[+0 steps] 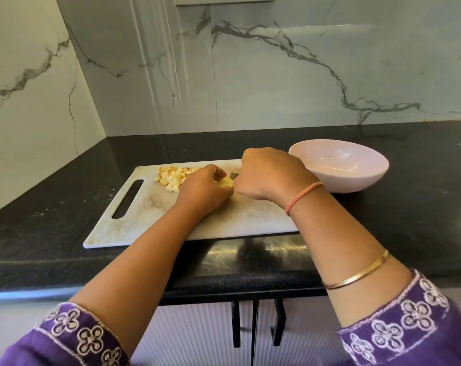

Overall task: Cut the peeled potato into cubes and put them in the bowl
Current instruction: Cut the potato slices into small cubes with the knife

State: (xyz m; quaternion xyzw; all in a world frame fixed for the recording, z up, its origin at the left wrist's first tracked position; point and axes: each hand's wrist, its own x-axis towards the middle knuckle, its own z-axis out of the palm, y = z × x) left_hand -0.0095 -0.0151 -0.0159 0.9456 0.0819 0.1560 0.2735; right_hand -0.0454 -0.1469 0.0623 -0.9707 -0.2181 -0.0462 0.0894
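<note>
A white cutting board (pixel 145 217) lies on the black counter. My left hand (pixel 203 191) holds a pale yellow piece of peeled potato (pixel 227 182) down on the board with curled fingers. My right hand (pixel 271 175) is curled round a knife handle; only a small dark bit of the knife (pixel 234 176) shows between the hands, right at the potato. A pile of several potato cubes (pixel 174 175) sits on the far part of the board, left of my left hand. The pale pink bowl (pixel 366 180) stands to the right of the board with no cubes visible in it.
Marble-patterned walls close the counter at the back and the left. The counter's front edge (pixel 224 283) runs below the board, with cabinet doors and black handles (pixel 253 326) under it. Bare black counter lies right of the bowl.
</note>
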